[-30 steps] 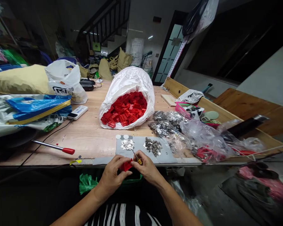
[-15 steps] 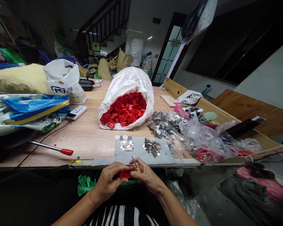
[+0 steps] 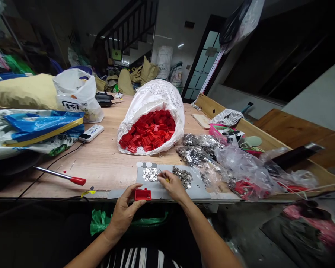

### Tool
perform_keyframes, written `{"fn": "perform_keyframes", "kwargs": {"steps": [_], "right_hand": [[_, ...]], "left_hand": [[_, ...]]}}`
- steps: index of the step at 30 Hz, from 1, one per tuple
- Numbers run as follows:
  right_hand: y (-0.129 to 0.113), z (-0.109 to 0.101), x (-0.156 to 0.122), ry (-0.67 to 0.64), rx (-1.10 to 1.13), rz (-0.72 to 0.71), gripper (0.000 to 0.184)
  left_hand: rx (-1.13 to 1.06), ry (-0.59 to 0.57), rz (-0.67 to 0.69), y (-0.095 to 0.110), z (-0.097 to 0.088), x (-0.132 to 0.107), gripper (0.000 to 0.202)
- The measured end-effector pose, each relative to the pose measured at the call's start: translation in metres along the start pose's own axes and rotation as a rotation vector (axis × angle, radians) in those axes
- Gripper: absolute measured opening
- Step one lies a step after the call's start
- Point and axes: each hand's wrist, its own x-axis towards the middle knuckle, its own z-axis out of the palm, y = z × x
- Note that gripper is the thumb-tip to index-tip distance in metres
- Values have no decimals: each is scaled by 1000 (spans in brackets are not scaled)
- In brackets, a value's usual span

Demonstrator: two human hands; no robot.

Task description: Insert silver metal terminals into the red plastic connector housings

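Observation:
My left hand (image 3: 124, 213) grips the end of a small red plastic box-shaped part (image 3: 143, 194) at the front edge of the table. My right hand (image 3: 171, 185) holds a small yellow-handled screwdriver (image 3: 165, 179), its thin steel tip (image 3: 160, 171) pointing over a grey mat (image 3: 197, 185). That tip is between two piles of tiny silver metal pieces (image 3: 150, 174) on the mat. The second pile (image 3: 182, 177) lies just beyond my right fingers.
A white woven sack (image 3: 153, 95) full of red plastic parts lies open behind the mat. Plastic bags of silver pieces (image 3: 197, 155) lie to the right, and a red-handled screwdriver (image 3: 60, 175) lies to the left. A green bag (image 3: 99, 222) sits below the table edge.
My hands have moved apart. The red part now sits lower and to the left, and my right hand has moved up over the mat with the screwdriver.

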Motion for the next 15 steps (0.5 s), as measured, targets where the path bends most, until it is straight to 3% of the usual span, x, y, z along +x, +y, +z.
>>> {"fn": "perform_keyframes", "kwargs": {"steps": [1, 4, 9, 15], "right_hand": [[1, -2, 11, 69, -195, -7, 15], [3, -5, 36, 123, -396, 11, 10], [2, 3, 59, 110, -515, 60, 6], [2, 4, 65, 48, -541, 70, 3]], "left_hand": [[-14, 23, -10, -1, 0, 1, 39], [16, 50, 1, -2, -2, 4, 33], [121, 49, 20, -6, -7, 5, 33], [78, 64, -14, -7, -9, 9, 37]]}}
